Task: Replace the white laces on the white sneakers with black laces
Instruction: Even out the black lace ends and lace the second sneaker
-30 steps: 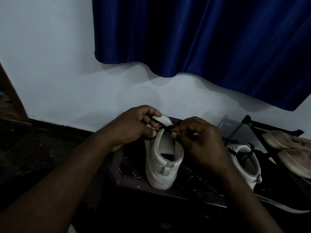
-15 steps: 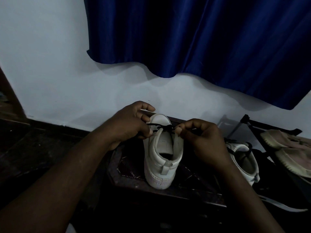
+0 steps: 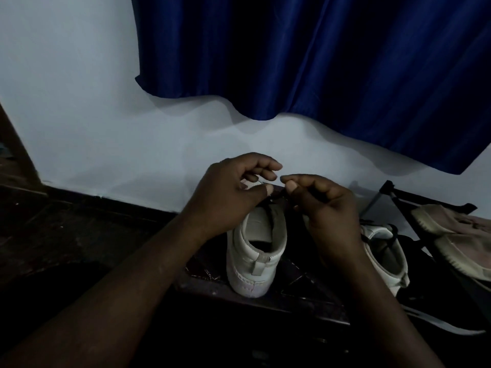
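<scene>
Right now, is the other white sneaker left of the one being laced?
No, the other sneaker lies right of the laced sneaker.

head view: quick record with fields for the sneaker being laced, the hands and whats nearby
sneaker: white sneaker, upright on dark stool, heel toward camera
lace: black lace at its top
left hand: pinches the lace
right hand: pinches the lace
nearby: second sneaker at right, black-laced; beige shoes on rack

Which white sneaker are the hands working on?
The middle sneaker, heel toward camera: left hand and right hand pinch its black lace. The other sneaker sits untouched.
</scene>
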Motion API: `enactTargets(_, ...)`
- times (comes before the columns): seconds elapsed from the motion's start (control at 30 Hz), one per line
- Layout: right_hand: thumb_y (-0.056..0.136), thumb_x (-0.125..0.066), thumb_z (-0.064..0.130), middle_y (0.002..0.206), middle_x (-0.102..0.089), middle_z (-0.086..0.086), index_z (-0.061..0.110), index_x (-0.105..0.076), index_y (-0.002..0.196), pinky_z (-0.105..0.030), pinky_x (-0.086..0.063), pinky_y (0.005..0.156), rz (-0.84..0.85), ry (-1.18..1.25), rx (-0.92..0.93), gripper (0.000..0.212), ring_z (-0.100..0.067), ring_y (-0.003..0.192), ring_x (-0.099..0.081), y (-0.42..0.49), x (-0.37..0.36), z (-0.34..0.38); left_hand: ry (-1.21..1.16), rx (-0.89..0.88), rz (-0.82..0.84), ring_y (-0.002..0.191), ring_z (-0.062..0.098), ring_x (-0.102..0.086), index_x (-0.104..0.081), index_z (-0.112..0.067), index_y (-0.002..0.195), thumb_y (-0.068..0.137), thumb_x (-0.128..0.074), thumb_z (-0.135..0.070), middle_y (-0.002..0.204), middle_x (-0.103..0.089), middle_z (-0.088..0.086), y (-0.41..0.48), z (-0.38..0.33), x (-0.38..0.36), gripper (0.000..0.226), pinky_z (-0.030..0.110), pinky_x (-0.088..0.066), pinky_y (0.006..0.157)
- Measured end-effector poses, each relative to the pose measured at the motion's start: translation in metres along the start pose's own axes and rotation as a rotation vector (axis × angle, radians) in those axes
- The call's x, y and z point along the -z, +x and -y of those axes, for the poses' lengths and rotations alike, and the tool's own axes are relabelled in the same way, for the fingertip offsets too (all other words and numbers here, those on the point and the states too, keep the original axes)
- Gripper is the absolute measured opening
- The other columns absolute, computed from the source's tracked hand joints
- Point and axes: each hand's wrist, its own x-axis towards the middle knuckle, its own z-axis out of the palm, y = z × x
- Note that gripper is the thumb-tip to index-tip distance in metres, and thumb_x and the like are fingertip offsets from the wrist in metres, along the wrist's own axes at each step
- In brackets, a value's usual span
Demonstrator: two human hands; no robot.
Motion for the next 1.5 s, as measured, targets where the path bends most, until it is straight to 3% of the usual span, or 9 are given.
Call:
enactTargets(0.1, 0.095, -0.072, 0.005, 0.090, -0.079, -0.010, 0.007, -0.079, 0.099, -0.038, -0.061, 0.078, 0.025, 0.028, 0.059, 0.008, -0.029, 0.087, -0.077, -0.003, -0.006, 0.003, 0.015, -0.048, 0.047, 0.112, 0.007, -0.068, -0.070, -0.041, 0.121, 0.089, -0.072, -0.026, 0.110, -0.075, -0.020, 0.000, 0.000, -0.004, 0.035, 0.047, -0.053, 0.100)
enactTargets(0.2, 0.091, -0.076, 0.005, 0.087, -0.079, -0.007, 0.008, -0.079, 0.096, -0.032, -0.060, 0.073, -0.024, 0.003, 0.083, 0.006, -0.024, 0.082, -0.076, -0.001, -0.006, 0.004, -0.019, -0.051, 0.028, 0.098, 0.008, -0.073, -0.074, -0.031, 0.114, 0.092, -0.074, -0.015, 0.096, -0.078, -0.011, -0.001, 0.001, -0.005, 0.027, 0.047, -0.057, 0.095)
enactTargets(0.33, 0.090, -0.078, 0.009, 0.094, -0.073, -0.022, 0.010, -0.080, 0.093, -0.050, -0.055, 0.071, 0.017, -0.007, 0.062, 0.004, -0.050, 0.081, -0.066, 0.000, -0.005, 0.001, -0.007, -0.040, -0.012, 0.087, 0.008, -0.074, -0.078, -0.025, 0.102, 0.091, -0.075, -0.011, 0.087, -0.078, -0.007, -0.003, 0.002, -0.005, 0.019, 0.043, -0.060, 0.088)
enactTargets(0.5, 0.092, -0.079, 0.021, 0.082, -0.076, -0.007, 0.017, -0.075, 0.095, -0.033, -0.053, 0.061, 0.092, -0.210, -0.050, 0.006, -0.020, 0.070, -0.069, -0.004, 0.003, 0.002, 0.051, 0.018, -0.112, 0.078, 0.005, -0.072, -0.081, -0.028, 0.090, 0.093, -0.071, -0.016, 0.083, -0.077, -0.013, 0.001, 0.005, 0.000, 0.016, 0.024, -0.057, 0.074)
enactTargets(0.67, 0.084, -0.086, 0.033, 0.074, -0.075, 0.003, 0.024, -0.073, 0.082, -0.032, -0.058, 0.064, 0.163, -0.526, -0.084, 0.016, -0.013, 0.065, -0.072, -0.008, 0.012, 0.002, 0.202, -0.048, 0.005, 0.081, 0.006, -0.068, -0.076, -0.030, 0.087, 0.092, -0.075, -0.028, 0.084, -0.073, -0.015, 0.000, 0.010, 0.003, 0.005, 0.027, -0.052, 0.076)
enactTargets(0.8, 0.088, -0.082, 0.022, 0.072, -0.076, -0.003, 0.016, -0.076, 0.083, -0.038, -0.060, 0.067, 0.154, -0.438, -0.169, 0.010, -0.019, 0.062, -0.074, -0.008, 0.015, 0.005, 0.390, -0.126, 0.076, 0.089, -0.002, -0.057, -0.070, -0.036, 0.089, 0.094, -0.071, -0.032, 0.080, -0.067, -0.024, -0.003, 0.013, 0.000, 0.007, 0.017, -0.038, 0.073)
enactTargets(1.0, 0.091, -0.067, -0.007, 0.080, -0.075, -0.022, -0.011, -0.072, 0.091, -0.037, -0.064, 0.067, 0.110, -0.080, -0.364, 0.006, -0.031, 0.070, -0.073, -0.005, 0.018, 0.003, 0.444, -0.145, 0.027, 0.091, 0.001, -0.058, -0.075, -0.039, 0.093, 0.089, -0.070, -0.044, 0.081, -0.071, -0.022, -0.004, 0.013, -0.008, 0.009, 0.031, -0.049, 0.083)
enactTargets(1.2, 0.092, -0.066, -0.006, 0.103, -0.071, -0.036, -0.021, -0.064, 0.106, -0.037, -0.064, 0.074, 0.143, 0.069, -0.441, 0.020, -0.034, 0.084, -0.070, -0.004, 0.022, 0.001, 0.485, -0.113, 0.038, 0.094, -0.004, -0.060, -0.071, -0.048, 0.093, 0.076, -0.056, -0.062, 0.083, -0.071, -0.025, -0.004, 0.010, -0.013, 0.027, 0.036, -0.052, 0.089)
enactTargets(1.5, 0.091, -0.067, -0.007, 0.088, -0.073, -0.022, -0.015, -0.068, 0.098, -0.033, -0.065, 0.072, 0.170, 0.068, -0.420, 0.011, -0.027, 0.078, -0.072, -0.003, 0.024, -0.003, 0.398, -0.098, 0.031, 0.092, -0.002, -0.054, -0.069, -0.035, 0.086, 0.083, -0.081, -0.027, 0.077, -0.069, -0.020, -0.006, 0.008, -0.019, 0.015, 0.019, -0.038, 0.071)
